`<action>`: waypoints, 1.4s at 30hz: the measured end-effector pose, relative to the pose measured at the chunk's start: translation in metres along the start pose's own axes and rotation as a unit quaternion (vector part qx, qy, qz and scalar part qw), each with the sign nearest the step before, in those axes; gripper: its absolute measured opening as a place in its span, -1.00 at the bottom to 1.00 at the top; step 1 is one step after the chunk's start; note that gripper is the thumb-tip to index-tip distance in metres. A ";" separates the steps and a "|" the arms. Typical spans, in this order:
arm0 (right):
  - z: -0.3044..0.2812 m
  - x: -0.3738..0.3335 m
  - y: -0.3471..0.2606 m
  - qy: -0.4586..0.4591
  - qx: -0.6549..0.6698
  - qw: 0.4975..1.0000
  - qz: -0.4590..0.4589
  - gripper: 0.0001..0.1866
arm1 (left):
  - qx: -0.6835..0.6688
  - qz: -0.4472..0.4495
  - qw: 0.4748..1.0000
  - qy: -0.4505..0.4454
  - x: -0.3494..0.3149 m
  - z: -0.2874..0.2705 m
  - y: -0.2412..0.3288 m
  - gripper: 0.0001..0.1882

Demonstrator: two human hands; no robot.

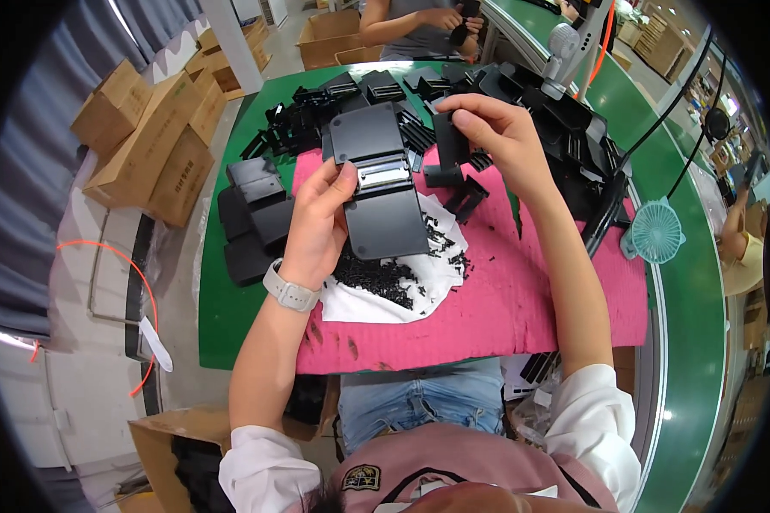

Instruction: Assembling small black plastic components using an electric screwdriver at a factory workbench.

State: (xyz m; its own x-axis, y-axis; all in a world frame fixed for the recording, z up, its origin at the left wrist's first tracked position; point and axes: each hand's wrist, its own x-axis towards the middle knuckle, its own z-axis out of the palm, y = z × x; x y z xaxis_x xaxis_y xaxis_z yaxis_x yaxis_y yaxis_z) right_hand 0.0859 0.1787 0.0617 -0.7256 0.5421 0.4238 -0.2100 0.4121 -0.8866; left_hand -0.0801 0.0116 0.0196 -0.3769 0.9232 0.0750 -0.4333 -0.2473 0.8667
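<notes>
My left hand (313,224), a pale watch on its wrist, grips a black two-panel plastic piece (387,229). A bright metal hinge-like strip (384,175) joins its two rounded panels. Between thumb and fingers, my right hand (506,141) pinches a smaller black plastic plate (448,141), apart from the two-panel piece and to its right. Below the left-hand piece, a heap of tiny black parts (376,282) lies on a white cloth (385,309). A black bracket-like part (466,198) rests on the pink mat (522,316) under my right hand.
Black plastic parts (565,120) pile along the green table's (218,333) far and right sides. Several black panels (252,222) stack at left. A teal fan (656,231) stands at right. Cardboard boxes (167,141) lie beyond the left edge. Across the table, another person's hands (453,19) hold a black part.
</notes>
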 end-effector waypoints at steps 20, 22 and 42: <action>0.032 -0.016 -0.017 -0.135 -0.121 0.981 -0.072 -0.74 | 0.033 -0.067 0.985 -0.154 -0.002 -0.002 -0.011 -0.55; 0.034 -0.016 -0.014 -0.131 -0.139 0.975 -0.110 -0.75 | 0.037 -0.068 0.985 -0.154 -0.002 -0.002 -0.011 -0.54; 0.024 -0.036 -0.019 -0.128 -0.275 0.937 -0.174 -0.72 | 0.034 -0.039 0.991 -0.122 -0.003 -0.001 -0.017 -0.55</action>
State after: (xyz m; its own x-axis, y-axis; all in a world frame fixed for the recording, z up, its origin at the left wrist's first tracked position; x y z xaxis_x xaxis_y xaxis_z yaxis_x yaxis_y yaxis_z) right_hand 0.1006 0.1340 0.0591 -0.8247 0.1402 0.5479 -0.1445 0.8844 -0.4438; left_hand -0.0726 0.0130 0.0038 -0.1312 0.9844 0.1174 -0.3936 -0.1605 0.9052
